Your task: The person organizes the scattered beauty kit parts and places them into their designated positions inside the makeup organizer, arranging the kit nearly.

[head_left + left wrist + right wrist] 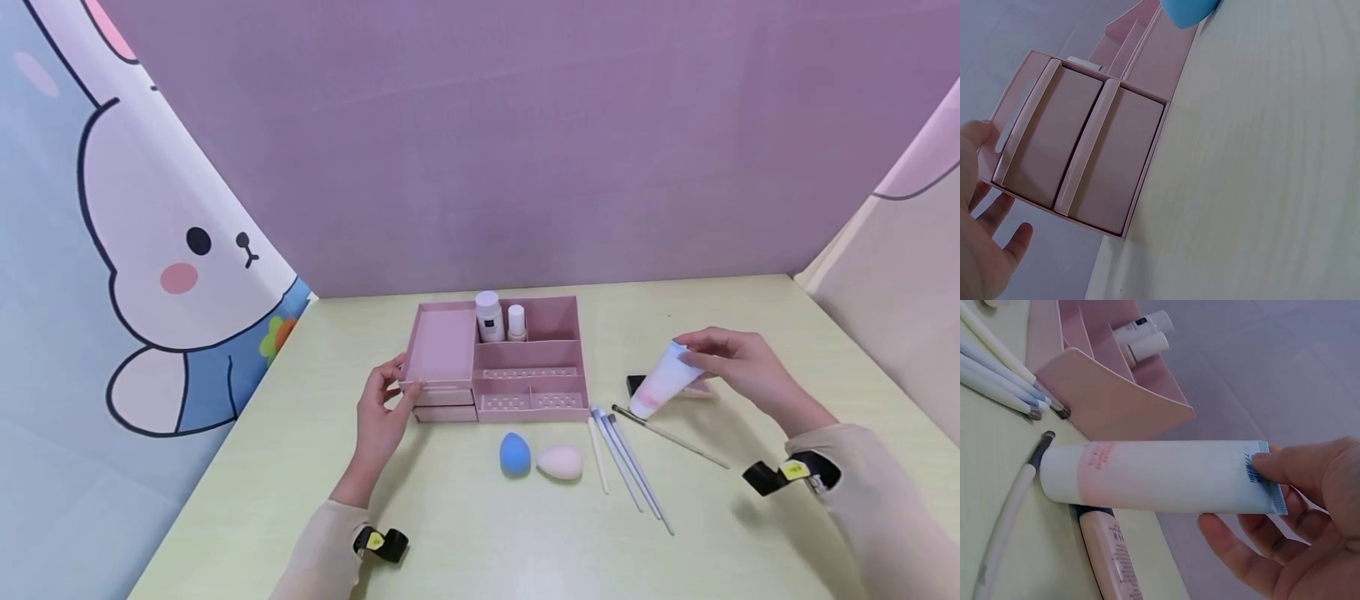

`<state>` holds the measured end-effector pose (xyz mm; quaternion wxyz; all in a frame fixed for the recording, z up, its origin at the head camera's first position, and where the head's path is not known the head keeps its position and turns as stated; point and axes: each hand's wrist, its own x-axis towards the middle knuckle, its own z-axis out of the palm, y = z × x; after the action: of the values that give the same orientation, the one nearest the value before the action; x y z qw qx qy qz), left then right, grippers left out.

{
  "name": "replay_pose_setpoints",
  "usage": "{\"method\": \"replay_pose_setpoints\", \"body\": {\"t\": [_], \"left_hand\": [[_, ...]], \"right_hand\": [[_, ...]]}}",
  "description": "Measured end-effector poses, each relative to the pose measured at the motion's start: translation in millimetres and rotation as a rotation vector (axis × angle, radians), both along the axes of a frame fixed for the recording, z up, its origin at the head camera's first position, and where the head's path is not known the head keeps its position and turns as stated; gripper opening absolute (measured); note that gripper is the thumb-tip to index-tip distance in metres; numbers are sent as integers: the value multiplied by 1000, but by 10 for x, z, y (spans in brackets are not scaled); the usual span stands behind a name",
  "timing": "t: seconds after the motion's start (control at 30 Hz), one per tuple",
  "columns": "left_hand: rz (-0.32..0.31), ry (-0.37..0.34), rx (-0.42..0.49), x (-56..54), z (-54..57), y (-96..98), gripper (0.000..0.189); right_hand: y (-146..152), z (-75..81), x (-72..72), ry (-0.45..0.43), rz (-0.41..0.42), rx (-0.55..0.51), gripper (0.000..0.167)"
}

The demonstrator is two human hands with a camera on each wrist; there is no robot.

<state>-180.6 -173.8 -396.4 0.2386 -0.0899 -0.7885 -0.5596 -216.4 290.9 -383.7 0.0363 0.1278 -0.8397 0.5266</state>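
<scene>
My left hand (381,421) grips the front left corner of a pink makeup organizer (442,342), its thumb on the front edge above two closed drawers (1110,156). In my right hand (738,367) is a white squeeze tube (663,383) with a pink band, pinched between thumb and fingers at its flat blue crimped end. The tube tilts with its cap end down, above a pinkish bottle (1110,556) with a dark cap that lies on the table. A white bottle (491,323) and a smaller white-capped bottle (517,322) stand in the organizer's back compartment.
In front of the organizer are a blue makeup sponge (514,455) and a pale pink one (560,462). Several makeup brushes (630,462) lie to their right. Another brush (682,444) lies slantwise below the tube. A purple backdrop (555,167) rises behind the table.
</scene>
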Motion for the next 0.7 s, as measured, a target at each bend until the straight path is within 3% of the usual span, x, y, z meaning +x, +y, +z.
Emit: {"method": "replay_pose_setpoints", "body": {"t": [0.2,0.5,0.7], "left_hand": [[1,2,10,0,7,4,21],[1,8,2,-4,-8,-5,21],[1,8,6,-4,-6,-4,21]], "right_hand": [[-164,25,-7,70,-44,71,26],[-277,-46,-29,59,7,102,35],[-341,-80,-53,98,-14,124,39]]}}
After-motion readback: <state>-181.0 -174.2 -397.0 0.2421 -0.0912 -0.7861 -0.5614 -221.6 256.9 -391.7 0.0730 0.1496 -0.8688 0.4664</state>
